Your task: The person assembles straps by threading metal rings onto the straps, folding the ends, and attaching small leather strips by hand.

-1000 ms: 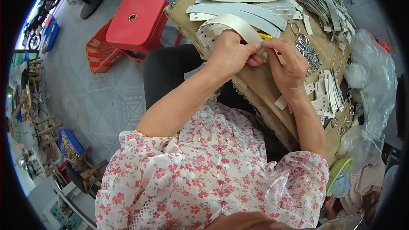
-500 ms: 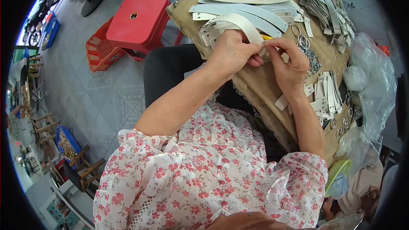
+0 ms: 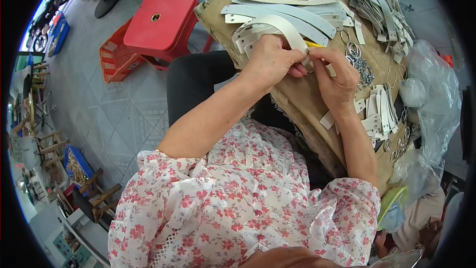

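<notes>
A cream strap (image 3: 283, 25) arches up over the work surface, and its near end is pinched in my left hand (image 3: 270, 62). My right hand (image 3: 337, 72) meets that same end, thumb and forefinger pressed together on it. Part of a yellow object (image 3: 314, 44) shows just behind the fingertips. White straps (image 3: 277, 17) with holes lie beyond my hands. Metal rings (image 3: 353, 49) and a heap of small metal fasteners (image 3: 364, 72) are right of my right hand. Short white strips (image 3: 382, 111) lie nearer, beside my right forearm.
The cloth-covered table (image 3: 317, 101) has a bundle of straps (image 3: 382, 5) at its far right. Clear plastic bags (image 3: 436, 104) hang at the right edge, above a green basket (image 3: 391, 203) and another person (image 3: 421, 218). A red stool (image 3: 161, 22) and orange crate (image 3: 116, 54) stand left.
The view has shifted slightly. Both hands stay at the strap end, with only a small movement of the right fingers.
</notes>
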`<action>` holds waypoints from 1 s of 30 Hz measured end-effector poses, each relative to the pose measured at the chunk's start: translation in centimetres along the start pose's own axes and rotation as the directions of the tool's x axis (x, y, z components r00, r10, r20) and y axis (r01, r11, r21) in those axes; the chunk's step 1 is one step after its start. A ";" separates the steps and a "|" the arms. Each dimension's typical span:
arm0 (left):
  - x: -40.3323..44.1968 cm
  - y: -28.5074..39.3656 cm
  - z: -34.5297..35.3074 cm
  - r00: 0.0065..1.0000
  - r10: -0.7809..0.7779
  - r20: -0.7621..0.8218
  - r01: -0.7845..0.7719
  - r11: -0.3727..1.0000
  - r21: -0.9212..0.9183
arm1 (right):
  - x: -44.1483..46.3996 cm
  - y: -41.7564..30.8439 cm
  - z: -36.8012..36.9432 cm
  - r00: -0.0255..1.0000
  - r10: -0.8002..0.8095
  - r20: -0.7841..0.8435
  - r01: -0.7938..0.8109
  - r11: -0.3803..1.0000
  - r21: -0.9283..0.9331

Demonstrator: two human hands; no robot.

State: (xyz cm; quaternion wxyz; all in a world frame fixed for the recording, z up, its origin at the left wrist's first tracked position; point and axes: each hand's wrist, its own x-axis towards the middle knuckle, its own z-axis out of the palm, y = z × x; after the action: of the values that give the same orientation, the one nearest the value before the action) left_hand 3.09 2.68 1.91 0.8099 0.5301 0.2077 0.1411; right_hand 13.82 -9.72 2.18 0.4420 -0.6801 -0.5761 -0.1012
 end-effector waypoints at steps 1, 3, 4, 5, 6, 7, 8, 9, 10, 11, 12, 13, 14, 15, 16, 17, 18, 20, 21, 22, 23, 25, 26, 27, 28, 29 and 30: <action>0.0 0.0 0.0 1.000 0.000 0.000 0.000 1.000 -0.001 | 0.0 0.0 0.0 1.000 0.004 0.001 -0.004 1.000 0.004; 0.1 -0.1 0.0 1.000 0.006 0.003 -0.006 1.000 0.000 | -0.1 0.0 0.0 1.000 0.006 0.002 -0.006 1.000 0.008; 0.1 -0.1 0.0 1.000 0.006 0.003 -0.006 1.000 -0.001 | -0.1 0.1 0.1 1.000 -0.018 0.002 0.018 1.000 0.005; 0.1 -0.1 0.0 1.000 0.001 -0.007 -0.001 1.000 0.016 | -0.1 0.2 0.1 0.999 -0.042 0.001 0.042 0.999 0.002; 0.1 -0.1 0.1 1.000 -0.004 -0.017 0.004 0.999 0.034 | 0.0 0.3 0.1 0.999 -0.042 0.002 0.042 0.999 0.002; 0.1 -0.1 0.2 1.000 -0.004 -0.017 0.005 0.999 0.033 | 0.2 0.4 0.2 0.994 -0.104 -0.014 0.104 0.994 -0.029; 0.1 -0.1 0.2 1.000 0.006 -0.022 -0.005 0.998 0.058 | 0.2 0.4 0.2 0.986 -0.164 -0.029 0.162 0.985 -0.060; 0.1 -0.1 0.3 1.000 0.017 -0.027 -0.014 0.996 0.083 | 0.2 0.4 0.1 0.986 -0.163 -0.029 0.161 0.985 -0.060; 0.0 -0.1 0.3 1.000 0.015 -0.026 -0.013 0.996 0.083 | 0.1 0.3 -0.1 0.988 -0.154 0.006 0.154 0.985 -0.078; -0.1 0.0 0.4 0.999 0.025 -0.031 -0.022 0.995 0.095 | 0.1 0.3 -0.2 0.989 -0.145 0.041 0.148 0.984 -0.097; -0.1 0.0 0.5 0.999 0.035 -0.035 -0.032 0.994 0.107 | 0.1 0.2 -0.3 0.989 -0.144 0.041 0.147 0.984 -0.098; -0.1 -0.1 0.5 0.999 0.034 -0.034 -0.031 0.994 0.107 | 0.1 0.1 -0.3 0.988 -0.148 0.048 0.153 0.980 -0.127; -0.1 -0.1 0.5 0.998 0.047 -0.035 -0.041 0.989 0.139 | 0.2 0.0 -0.3 0.987 -0.152 0.055 0.159 0.975 -0.156; 0.0 -0.2 0.4 0.998 0.059 -0.035 -0.053 0.984 0.170 | 0.2 -0.1 -0.2 0.987 -0.151 0.054 0.158 0.975 -0.156; 0.1 -0.4 0.4 0.998 0.058 -0.034 -0.052 0.984 0.171 | 0.3 -0.1 -0.3 0.987 -0.146 0.061 0.154 0.974 -0.165; 0.1 -0.7 0.4 0.994 0.099 -0.037 -0.091 0.978 0.187 | 0.3 -0.2 -0.3 0.988 -0.140 0.068 0.150 0.973 -0.174; 0.2 -0.8 0.5 0.989 0.140 -0.040 -0.129 0.971 0.203 | 0.3 -0.2 -0.3 0.988 -0.138 0.067 0.148 0.973 -0.175; 0.2 -0.8 0.5 0.989 0.141 -0.044 -0.128 0.968 0.215 | 0.4 -0.3 -0.5 0.993 -0.063 0.097 0.082 0.975 -0.205; 0.2 -0.8 0.6 0.988 0.144 -0.048 -0.129 0.965 0.227 | 0.3 -0.3 -0.4 0.993 -0.061 0.096 0.080 0.975 -0.206; 0.2 -0.8 0.6 0.989 0.143 -0.047 -0.129 0.965 0.227 | 0.3 -0.2 -0.4 0.996 -0.035 0.080 0.049 0.983 -0.176; 0.1 -0.8 0.5 0.990 0.134 -0.049 -0.120 0.968 0.220 | 0.2 -0.1 -0.3 0.998 -0.008 0.064 0.018 0.989 -0.144; 0.1 -0.7 0.5 0.991 0.126 -0.051 -0.112 0.970 0.215 | 0.3 -0.5 -0.5 0.997 0.056 0.059 -0.049 0.992 -0.115; 0.1 -0.6 0.6 0.993 0.108 -0.055 -0.095 0.977 0.190 | 0.4 -0.6 -0.5 0.991 0.121 0.058 -0.116 0.990 -0.085; 0.1 -0.5 0.6 0.994 0.089 -0.060 -0.078 0.983 0.165 | 0.3 -0.6 -0.6 0.991 0.120 0.059 -0.115 0.990 -0.085; 0.0 -0.4 0.6 0.994 0.089 -0.061 -0.078 0.983 0.165 | 0.2 -0.5 -0.6 0.993 0.107 0.045 -0.103 0.991 -0.082; 0.0 -0.3 0.6 0.995 0.079 -0.061 -0.069 0.987 0.145 | 0.1 -0.4 -0.7 0.995 0.093 0.030 -0.091 0.993 -0.080; 0.0 -0.2 0.5 0.996 0.068 -0.061 -0.060 0.990 0.125 | 0.0 -0.2 -0.7 0.995 0.093 0.031 -0.090 0.993 -0.080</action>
State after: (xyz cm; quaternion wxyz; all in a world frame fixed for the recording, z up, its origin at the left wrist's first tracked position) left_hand 3.35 2.17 1.91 0.7637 0.5804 0.2251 0.1708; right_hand 13.91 -10.23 2.76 0.4090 -0.7243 -0.5475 -0.0917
